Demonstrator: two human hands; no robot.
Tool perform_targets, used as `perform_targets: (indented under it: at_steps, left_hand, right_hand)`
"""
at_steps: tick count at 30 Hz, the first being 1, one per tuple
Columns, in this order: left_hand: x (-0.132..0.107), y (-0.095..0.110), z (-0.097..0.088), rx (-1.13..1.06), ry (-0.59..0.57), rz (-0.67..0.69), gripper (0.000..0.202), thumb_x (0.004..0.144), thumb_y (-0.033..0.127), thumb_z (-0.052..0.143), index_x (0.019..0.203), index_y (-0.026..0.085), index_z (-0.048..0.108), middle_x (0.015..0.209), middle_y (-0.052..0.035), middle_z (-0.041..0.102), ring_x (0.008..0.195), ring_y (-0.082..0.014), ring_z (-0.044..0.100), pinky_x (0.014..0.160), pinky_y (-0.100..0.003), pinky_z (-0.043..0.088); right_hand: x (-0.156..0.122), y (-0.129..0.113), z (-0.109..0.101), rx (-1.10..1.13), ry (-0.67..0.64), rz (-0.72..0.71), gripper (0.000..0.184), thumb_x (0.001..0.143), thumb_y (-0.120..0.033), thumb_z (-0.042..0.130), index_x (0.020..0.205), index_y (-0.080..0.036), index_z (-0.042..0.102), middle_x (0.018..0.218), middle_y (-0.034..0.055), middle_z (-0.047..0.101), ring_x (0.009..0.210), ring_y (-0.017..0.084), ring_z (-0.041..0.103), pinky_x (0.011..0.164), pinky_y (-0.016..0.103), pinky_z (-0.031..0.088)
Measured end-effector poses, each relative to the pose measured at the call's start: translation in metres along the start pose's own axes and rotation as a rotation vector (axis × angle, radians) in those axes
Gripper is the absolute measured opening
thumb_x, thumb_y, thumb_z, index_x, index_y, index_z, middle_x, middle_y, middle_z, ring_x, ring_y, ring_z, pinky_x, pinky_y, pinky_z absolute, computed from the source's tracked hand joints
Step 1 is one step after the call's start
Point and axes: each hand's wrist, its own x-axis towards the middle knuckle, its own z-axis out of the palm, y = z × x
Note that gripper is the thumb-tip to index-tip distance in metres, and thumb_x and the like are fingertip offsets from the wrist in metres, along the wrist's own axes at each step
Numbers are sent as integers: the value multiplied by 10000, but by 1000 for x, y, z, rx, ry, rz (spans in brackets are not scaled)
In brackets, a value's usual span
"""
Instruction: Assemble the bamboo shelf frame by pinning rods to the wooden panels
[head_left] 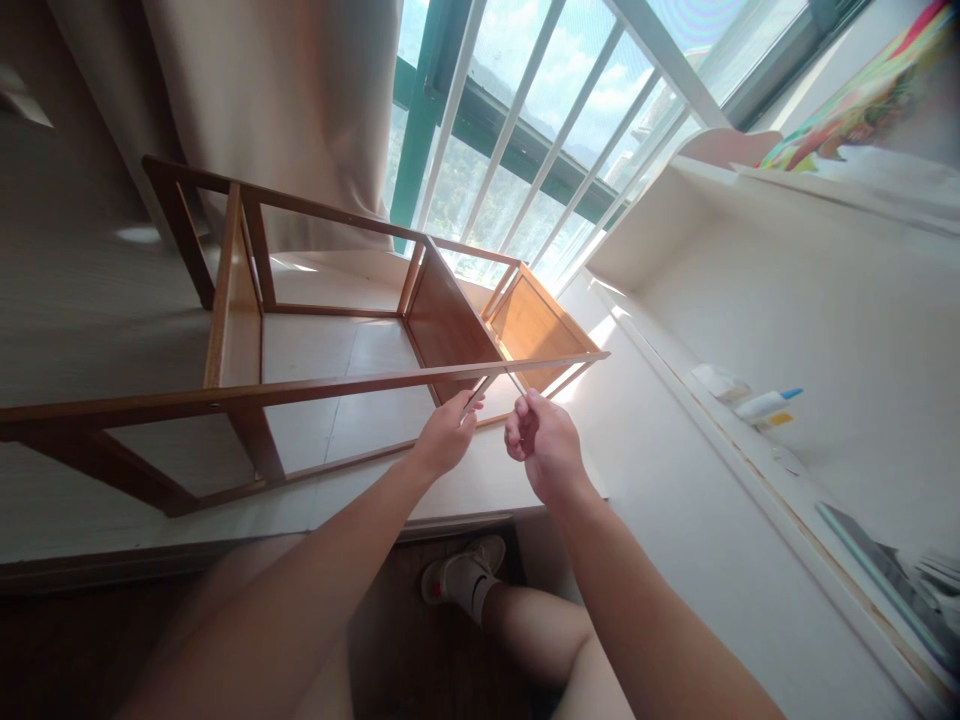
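Note:
A brown wooden shelf rack (330, 385) lies on its side, with several crosswise shelf boards between its long rails. My left hand (448, 436) is closed, and a thin pale strip (478, 393) sticks up from its fingers beside the near rail. Whether that strip is loose or joined to the rack I cannot tell. Close by on the right, my right hand (551, 445) pinches a thin metal rod (516, 381), perhaps a hex key. The rod's upper end meets the near rail, close to the middle shelf board (454, 310).
Under the rack is a pale ledge (360, 500). Behind it are a barred window (525, 130) and a beige curtain (285, 110). To the right, a white shelf unit (675, 450) holds a blue-tipped tube (769, 403) and a flat dark-edged object (877, 570). My foot (461, 575) is below the ledge.

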Motion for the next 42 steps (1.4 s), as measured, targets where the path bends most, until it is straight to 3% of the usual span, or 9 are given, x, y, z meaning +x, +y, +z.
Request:
perform_targets:
  at_steps: [6,13,16,20,24,35,42]
  left_hand:
    - [-1,0,1,6,-4,12,337,855,155,474,1169,202,585,1136,-54,708,1099,-196,657,994,-355,503]
    - [1,-2,3,40,6,-1,303,898,230,474,1177,201,587,1226,-79,684,1163,-241,628,1037,-419,473]
    - [1,-3,4,50,4,-1,299,899,237,482,1178,202,586,1228,-81,682,1158,-242,628,1032,-419,475]
    - [0,-3,4,47,0,3,296,894,232,495,1175,202,583,1202,-78,691,1139,-229,637,1016,-402,485]
    - [0,-3,4,37,-4,2,297,888,227,502,1174,205,579,1180,-72,696,1126,-222,643,1010,-400,489]
    - [0,-1,3,31,-2,-17,292,877,225,511,1157,211,596,1153,-66,708,1100,-221,655,992,-389,504]
    - [0,-1,3,23,1,-22,310,874,229,516,1170,218,604,1164,-62,706,1096,-223,653,995,-389,503]
  right_hand:
    - [-2,-2,9,105,29,77,319,924,-410,478,680,-217,410,431,-55,453,361,86,315,379,207,206]
    - [-7,4,11,45,96,-31,335,931,-424,472,675,-227,383,435,-72,437,357,88,309,375,216,211]
    - [-8,8,6,-140,148,-126,366,953,-456,443,671,-228,398,442,-64,460,374,97,347,379,222,237]
    - [-7,10,-2,-555,194,-307,453,1000,-486,362,635,-224,421,461,-44,491,416,110,423,452,246,343]
    - [-4,8,-7,-802,195,-386,481,1028,-473,306,640,-224,446,494,-32,516,467,128,475,530,263,373]
    - [2,-1,-15,-1311,247,-507,403,1039,-368,284,717,-225,478,597,11,571,563,171,535,598,278,338]
    - [2,0,-16,-1568,287,-601,377,1045,-330,278,811,-195,540,611,16,546,532,157,439,550,281,169]
